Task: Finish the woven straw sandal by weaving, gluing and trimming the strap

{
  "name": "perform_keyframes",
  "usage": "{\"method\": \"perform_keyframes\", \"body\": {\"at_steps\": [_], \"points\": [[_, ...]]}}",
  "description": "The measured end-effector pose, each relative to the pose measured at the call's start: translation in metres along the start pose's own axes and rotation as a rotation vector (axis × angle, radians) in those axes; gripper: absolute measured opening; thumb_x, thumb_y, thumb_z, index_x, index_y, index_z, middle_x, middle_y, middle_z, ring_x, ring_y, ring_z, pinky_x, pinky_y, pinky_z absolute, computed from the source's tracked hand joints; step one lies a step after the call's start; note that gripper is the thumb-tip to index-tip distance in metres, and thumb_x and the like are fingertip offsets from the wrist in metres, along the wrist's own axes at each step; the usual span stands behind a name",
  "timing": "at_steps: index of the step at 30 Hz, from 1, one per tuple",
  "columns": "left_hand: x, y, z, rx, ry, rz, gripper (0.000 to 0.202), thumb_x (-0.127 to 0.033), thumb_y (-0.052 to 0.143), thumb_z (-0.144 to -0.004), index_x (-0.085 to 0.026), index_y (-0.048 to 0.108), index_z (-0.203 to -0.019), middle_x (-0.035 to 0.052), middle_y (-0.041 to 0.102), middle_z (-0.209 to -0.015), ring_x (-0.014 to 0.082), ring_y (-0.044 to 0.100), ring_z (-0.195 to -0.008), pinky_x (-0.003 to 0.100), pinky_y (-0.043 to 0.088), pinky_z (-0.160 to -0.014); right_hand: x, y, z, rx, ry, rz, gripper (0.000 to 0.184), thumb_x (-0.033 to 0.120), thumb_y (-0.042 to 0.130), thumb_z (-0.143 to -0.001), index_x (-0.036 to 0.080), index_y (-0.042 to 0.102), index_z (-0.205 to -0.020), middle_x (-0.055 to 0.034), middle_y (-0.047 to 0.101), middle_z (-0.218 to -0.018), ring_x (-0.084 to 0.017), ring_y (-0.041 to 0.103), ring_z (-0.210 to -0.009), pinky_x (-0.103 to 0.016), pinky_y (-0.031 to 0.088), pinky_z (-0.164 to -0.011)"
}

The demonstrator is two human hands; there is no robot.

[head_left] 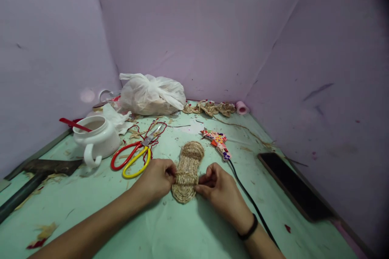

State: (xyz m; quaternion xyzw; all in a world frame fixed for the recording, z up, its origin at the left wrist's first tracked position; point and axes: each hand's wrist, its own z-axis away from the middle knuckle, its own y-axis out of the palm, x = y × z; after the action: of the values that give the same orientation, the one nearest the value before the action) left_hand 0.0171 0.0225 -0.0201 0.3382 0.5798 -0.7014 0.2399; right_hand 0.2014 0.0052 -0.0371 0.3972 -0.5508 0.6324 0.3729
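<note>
A small woven straw slipper [189, 166] lies on the green tabletop, its rounded near end toward me and a strap-like band across it. My left hand [158, 179] is closed, with thumb and forefinger pinching the slipper's left edge beside the band. On the opposite edge, the thumb and fingertips of my right hand [220, 190] pinch at the band's other end; a dark band circles that wrist. Red-and-yellow-handled scissors [137, 154] rest left of the slipper, blades partly over red thread. To the right lies a floral-patterned glue gun [216, 141] with a black cord.
A white pot [106, 137] with a red stick stands left, near a hammer-like tool [39, 174]. Behind are a tied plastic bag [152, 93], straw pieces [209, 108] and a pink spool [242, 107]. A dark phone [294, 184] lies right. Walls enclose the table.
</note>
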Motion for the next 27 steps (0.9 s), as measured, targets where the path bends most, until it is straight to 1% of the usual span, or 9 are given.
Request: {"method": "perform_keyframes", "body": {"at_steps": [5, 7, 10, 11, 13, 16, 19, 22, 27], "points": [[-0.007, -0.001, 0.003, 0.026, -0.028, -0.033, 0.006, -0.011, 0.052, -0.061, -0.014, 0.058, -0.062, -0.0036, 0.049, -0.049, 0.0106, 0.045, -0.050, 0.021, 0.034, -0.049, -0.003, -0.014, -0.001, 0.193, 0.018, -0.151, 0.029, 0.020, 0.063, -0.063, 0.018, 0.052, -0.090, -0.0007, 0.063, -0.072, -0.013, 0.058, -0.060, -0.024, 0.044, -0.053], [-0.007, -0.002, 0.004, 0.045, -0.033, -0.046, 0.005, -0.015, 0.053, -0.062, -0.014, 0.058, -0.063, -0.0028, 0.050, -0.051, 0.0107, 0.045, -0.051, 0.021, 0.033, -0.048, -0.002, -0.019, 0.001, 0.165, -0.021, -0.032, 0.022, 0.020, 0.061, -0.066, 0.018, 0.055, -0.087, -0.0018, 0.064, -0.073, -0.014, 0.058, -0.061, -0.026, 0.043, -0.054], [-0.002, -0.004, 0.004, 0.092, -0.014, -0.041, 0.008, -0.014, 0.050, -0.061, -0.014, 0.058, -0.065, -0.0017, 0.052, -0.054, 0.0115, 0.047, -0.052, 0.023, 0.035, -0.049, 0.001, -0.024, 0.008, -0.013, -0.122, 0.361, 0.003, 0.021, 0.058, -0.070, 0.018, 0.060, -0.069, -0.0029, 0.064, -0.066, -0.017, 0.056, -0.060, -0.029, 0.041, -0.057], [0.000, -0.004, 0.003, 0.114, -0.019, -0.001, 0.009, -0.013, 0.049, -0.062, -0.014, 0.058, -0.066, -0.0018, 0.051, -0.054, 0.0117, 0.049, -0.052, 0.023, 0.036, -0.049, 0.001, -0.025, 0.011, -0.031, -0.152, 0.446, 0.008, 0.021, 0.056, -0.072, 0.019, 0.060, -0.066, -0.0033, 0.064, -0.064, -0.017, 0.056, -0.060, -0.030, 0.041, -0.058], [0.004, -0.005, 0.000, 0.152, -0.071, 0.136, 0.011, -0.014, 0.046, -0.064, -0.014, 0.056, -0.070, -0.0024, 0.050, -0.053, 0.0118, 0.050, -0.050, 0.023, 0.040, -0.047, 0.000, -0.028, 0.018, 0.019, -0.212, 0.486, 0.015, 0.018, 0.050, -0.076, 0.019, 0.063, -0.069, -0.0040, 0.065, -0.067, -0.018, 0.058, -0.063, -0.030, 0.042, -0.062], [0.007, -0.004, -0.004, 0.154, -0.166, 0.314, 0.012, -0.016, 0.045, -0.066, -0.013, 0.054, -0.074, -0.0035, 0.048, -0.051, 0.0109, 0.049, -0.045, 0.023, 0.043, -0.043, -0.002, -0.035, 0.026, 0.156, -0.282, 0.410, 0.028, 0.009, 0.041, -0.075, 0.020, 0.066, -0.083, -0.0047, 0.067, -0.079, -0.018, 0.060, -0.073, -0.029, 0.044, -0.068], [0.003, -0.004, -0.005, 0.099, -0.193, 0.384, 0.014, -0.017, 0.047, -0.065, -0.013, 0.053, -0.078, -0.0047, 0.047, -0.050, 0.0113, 0.050, -0.043, 0.023, 0.043, -0.039, -0.005, -0.044, 0.034, 0.134, -0.196, 0.359, 0.033, 0.009, 0.039, -0.077, 0.020, 0.062, -0.098, -0.0056, 0.066, -0.084, -0.018, 0.061, -0.074, -0.030, 0.046, -0.068], [-0.004, -0.008, -0.004, -0.024, -0.190, 0.425, 0.018, -0.022, 0.052, -0.064, -0.015, 0.054, -0.081, -0.0056, 0.048, -0.051, 0.0108, 0.050, -0.041, 0.022, 0.041, -0.036, -0.012, -0.050, 0.041, -0.061, -0.084, 0.349, 0.024, 0.024, 0.043, -0.081, 0.019, 0.056, -0.101, -0.0064, 0.066, -0.082, -0.019, 0.060, -0.069, -0.033, 0.046, -0.066], [-0.013, -0.016, -0.003, -0.216, -0.181, 0.473, 0.019, -0.026, 0.058, -0.064, -0.015, 0.054, -0.079, -0.0058, 0.050, -0.050, 0.0080, 0.045, -0.040, 0.018, 0.037, -0.036, -0.025, -0.053, 0.056, -0.213, -0.013, -0.061, 0.024, 0.043, 0.050, -0.080, 0.021, 0.048, -0.090, -0.0090, 0.063, -0.099, -0.016, 0.059, -0.068, -0.028, 0.048, -0.058]]}}
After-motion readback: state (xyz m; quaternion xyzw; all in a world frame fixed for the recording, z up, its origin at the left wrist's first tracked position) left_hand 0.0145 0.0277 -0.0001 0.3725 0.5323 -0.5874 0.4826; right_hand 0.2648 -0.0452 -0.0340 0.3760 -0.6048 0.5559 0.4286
